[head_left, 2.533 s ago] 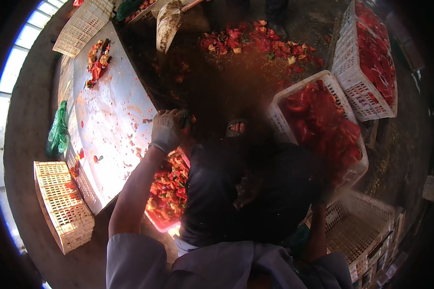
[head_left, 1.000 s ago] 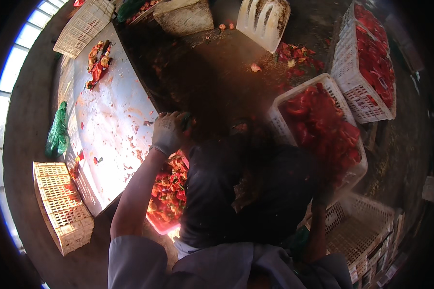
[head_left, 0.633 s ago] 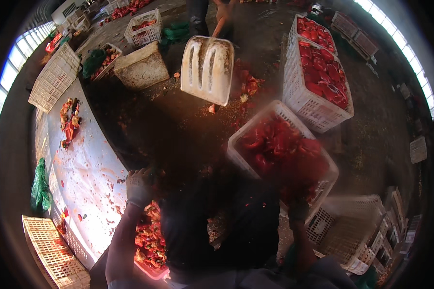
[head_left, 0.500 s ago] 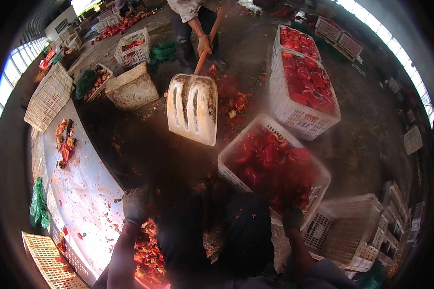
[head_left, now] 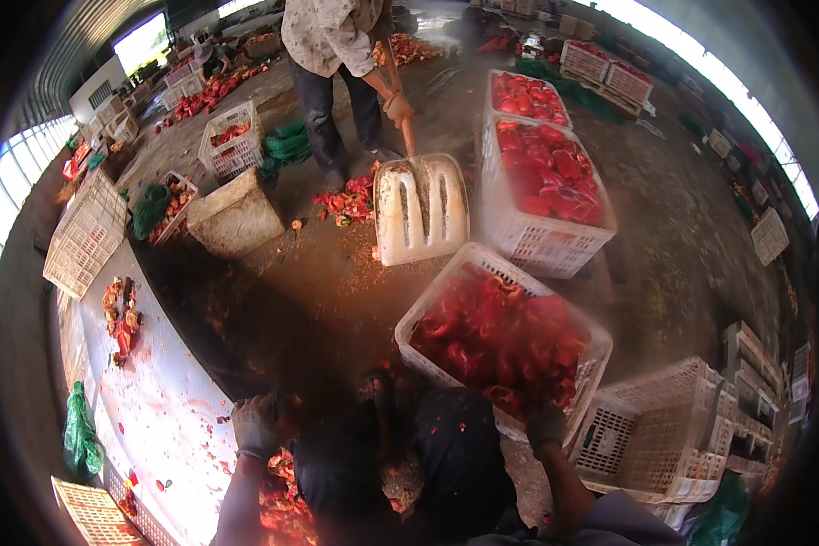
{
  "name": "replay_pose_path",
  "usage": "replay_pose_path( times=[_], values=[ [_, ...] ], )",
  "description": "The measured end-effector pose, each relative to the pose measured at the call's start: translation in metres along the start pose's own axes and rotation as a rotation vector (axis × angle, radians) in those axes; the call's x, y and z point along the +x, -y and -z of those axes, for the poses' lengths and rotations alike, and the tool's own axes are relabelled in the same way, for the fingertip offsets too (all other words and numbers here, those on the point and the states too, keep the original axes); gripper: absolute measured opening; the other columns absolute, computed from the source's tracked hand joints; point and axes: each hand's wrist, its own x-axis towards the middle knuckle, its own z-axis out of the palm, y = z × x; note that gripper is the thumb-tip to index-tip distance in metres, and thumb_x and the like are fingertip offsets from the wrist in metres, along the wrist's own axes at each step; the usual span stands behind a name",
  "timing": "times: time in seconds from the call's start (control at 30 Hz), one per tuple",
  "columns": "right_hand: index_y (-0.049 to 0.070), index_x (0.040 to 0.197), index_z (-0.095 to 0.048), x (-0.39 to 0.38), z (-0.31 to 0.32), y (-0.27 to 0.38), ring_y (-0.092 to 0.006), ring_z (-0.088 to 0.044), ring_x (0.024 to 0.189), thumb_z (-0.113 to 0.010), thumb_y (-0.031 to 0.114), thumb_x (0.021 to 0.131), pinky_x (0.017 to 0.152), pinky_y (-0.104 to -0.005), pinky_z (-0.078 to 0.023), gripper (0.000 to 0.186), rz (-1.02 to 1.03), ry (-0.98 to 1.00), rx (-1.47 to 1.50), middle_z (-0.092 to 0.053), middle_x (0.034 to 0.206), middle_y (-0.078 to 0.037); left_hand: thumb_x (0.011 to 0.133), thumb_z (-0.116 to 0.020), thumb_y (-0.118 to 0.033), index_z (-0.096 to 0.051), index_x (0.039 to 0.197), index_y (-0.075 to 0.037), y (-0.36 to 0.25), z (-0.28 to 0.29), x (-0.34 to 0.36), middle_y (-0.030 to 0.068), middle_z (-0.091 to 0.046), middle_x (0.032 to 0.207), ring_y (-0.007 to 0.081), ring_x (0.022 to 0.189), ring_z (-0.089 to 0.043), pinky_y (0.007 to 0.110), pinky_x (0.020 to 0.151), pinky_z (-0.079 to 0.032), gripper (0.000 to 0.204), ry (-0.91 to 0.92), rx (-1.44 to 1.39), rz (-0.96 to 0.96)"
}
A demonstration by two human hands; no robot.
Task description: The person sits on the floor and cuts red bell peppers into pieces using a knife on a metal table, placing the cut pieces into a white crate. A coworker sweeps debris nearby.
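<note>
My left hand [head_left: 253,426], in a pale glove, is at the inner edge of the metal table [head_left: 155,382], its fingers curled around something dark that I cannot make out. My gloved right hand [head_left: 547,424] is at the near corner of the white crate of red peppers [head_left: 491,328] before my knees, its fingers in shadow. Red and orange scraps [head_left: 282,496] lie below my left hand. In front, a co-worker [head_left: 328,41] grips the wooden handle of a white shovel [head_left: 420,211], whose blade is just beyond my crate, beside scraps [head_left: 346,200] on the floor.
A stack of full pepper crates [head_left: 546,237] stands at right, empty crates [head_left: 651,428] below it. At left are a tilted crate [head_left: 82,232], a grimy block-shaped container [head_left: 235,218], green nets [head_left: 82,428] and another crate [head_left: 229,136]. A distant person [head_left: 211,56] bends among pepper piles.
My view has tilted up, showing more of the hall. The co-worker's shovel has come into view and shifted right, toward the stacked crates. My hands stay beside the table and crate.
</note>
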Motion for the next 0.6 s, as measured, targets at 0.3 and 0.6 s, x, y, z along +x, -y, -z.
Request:
replay_pose_path(
  times=[0.3,0.6],
  values=[
    [0.004,0.115,-0.077,-0.002,0.002,-0.001,-0.0470,-0.075,0.106,-0.065,0.027,0.095,0.091,-0.0565,-0.060,0.032,-0.031,0.015,0.035,-0.077,0.111,-0.028,0.076,-0.083,-0.050,-0.079,0.121,-0.015,-0.005,0.004,0.001,0.0108,-0.078,0.101,0.0318,0.100,-0.074,0.049,0.099,-0.049,0.057,0.012,0.006,-0.008],
    [0.005,0.109,-0.079,-0.004,0.007,0.012,-0.0479,-0.076,0.104,-0.063,0.033,0.099,0.090,-0.0574,-0.059,0.035,-0.060,0.003,0.045,-0.079,0.105,-0.027,0.080,-0.079,-0.046,-0.079,0.112,-0.016,-0.004,0.005,0.000,0.0108,-0.077,0.098,0.0327,0.099,-0.074,0.049,0.098,-0.049,0.043,-0.013,-0.009,0.010]
  ],
)
